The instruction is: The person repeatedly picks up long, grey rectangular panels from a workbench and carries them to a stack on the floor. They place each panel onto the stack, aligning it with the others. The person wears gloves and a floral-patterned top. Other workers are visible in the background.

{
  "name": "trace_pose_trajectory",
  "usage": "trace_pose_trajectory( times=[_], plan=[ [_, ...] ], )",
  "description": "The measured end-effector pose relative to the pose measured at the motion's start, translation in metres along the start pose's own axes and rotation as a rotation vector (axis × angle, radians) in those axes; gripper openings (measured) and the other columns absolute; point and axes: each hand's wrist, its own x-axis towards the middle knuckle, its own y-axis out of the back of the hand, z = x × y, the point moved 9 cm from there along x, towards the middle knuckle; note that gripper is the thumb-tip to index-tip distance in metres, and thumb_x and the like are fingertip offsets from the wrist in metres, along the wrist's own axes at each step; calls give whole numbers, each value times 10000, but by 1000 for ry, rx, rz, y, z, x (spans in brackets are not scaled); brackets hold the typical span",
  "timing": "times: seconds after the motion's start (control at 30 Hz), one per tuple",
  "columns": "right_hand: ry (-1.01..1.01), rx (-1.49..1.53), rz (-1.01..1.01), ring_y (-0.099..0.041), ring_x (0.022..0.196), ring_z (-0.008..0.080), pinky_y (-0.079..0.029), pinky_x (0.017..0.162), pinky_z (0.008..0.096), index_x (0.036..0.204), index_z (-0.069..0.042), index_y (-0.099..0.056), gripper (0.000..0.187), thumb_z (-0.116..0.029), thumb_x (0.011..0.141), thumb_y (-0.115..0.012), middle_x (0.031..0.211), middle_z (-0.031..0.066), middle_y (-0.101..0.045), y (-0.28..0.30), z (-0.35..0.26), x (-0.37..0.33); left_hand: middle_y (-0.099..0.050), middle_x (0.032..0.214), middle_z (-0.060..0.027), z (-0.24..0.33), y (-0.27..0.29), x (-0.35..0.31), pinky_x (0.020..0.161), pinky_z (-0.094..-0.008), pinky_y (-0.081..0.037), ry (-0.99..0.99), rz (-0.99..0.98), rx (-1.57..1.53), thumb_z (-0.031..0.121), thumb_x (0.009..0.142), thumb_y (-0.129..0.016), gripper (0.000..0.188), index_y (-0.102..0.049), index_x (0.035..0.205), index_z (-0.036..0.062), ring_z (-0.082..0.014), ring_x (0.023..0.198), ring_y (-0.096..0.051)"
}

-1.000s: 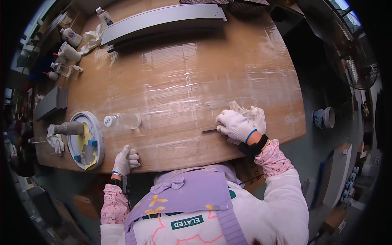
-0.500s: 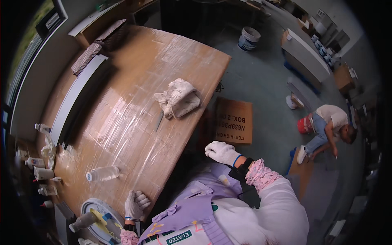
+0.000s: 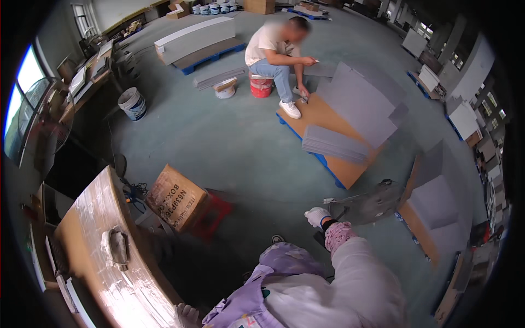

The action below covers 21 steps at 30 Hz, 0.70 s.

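My left hand (image 3: 187, 315), in a white glove, rests at the near edge of the plastic-wrapped table (image 3: 82, 218), its fingers loosely bent and apart; the lower frame edge cuts it off. A crumpled pale cloth (image 3: 115, 249) lies on the table, farther from me than that hand. My right hand (image 3: 316, 217), also gloved in white, hangs over the green floor to the right of my body. Its fingers look curled in, and I see nothing in them.
A cardboard box (image 3: 176, 198) sits on a red stool (image 3: 213, 216) beyond the table. Ahead, a person (image 3: 273, 54) sits on a red bucket (image 3: 261, 87) beside grey sheets (image 3: 361, 101) on a blue pallet. A dark flat piece (image 3: 366, 203) lies beyond my right hand.
My view has swung right, bringing the seated person and the pallets toward the middle. The table, with my left hand at its edge, has shifted to the lower left. The bottles have left view.
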Motion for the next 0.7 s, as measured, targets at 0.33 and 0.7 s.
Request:
trace_pose_trajectory(
  times=[0.33,0.7],
  plan=[
    [-108,494,-94,-643,663,160,-504,634,333,847,-79,-673,314,-367,890,-554,750,52,-668,21,185,-51,-592,811,-5,-94,-315,127,695,-325,-518,104,-280,650,411,978,-508,267,-579,975,153,-172,707,-599],
    [-525,1160,56,-623,689,191,-536,628,342,938,-33,-603,201,-220,906,-537,811,90,-640,-26,374,-27,-638,1028,-99,-203,-546,174,794,-403,-530,205,-443,1098,441,979,-513,426,-573,1170,65,-239,887,-627]
  ],
)
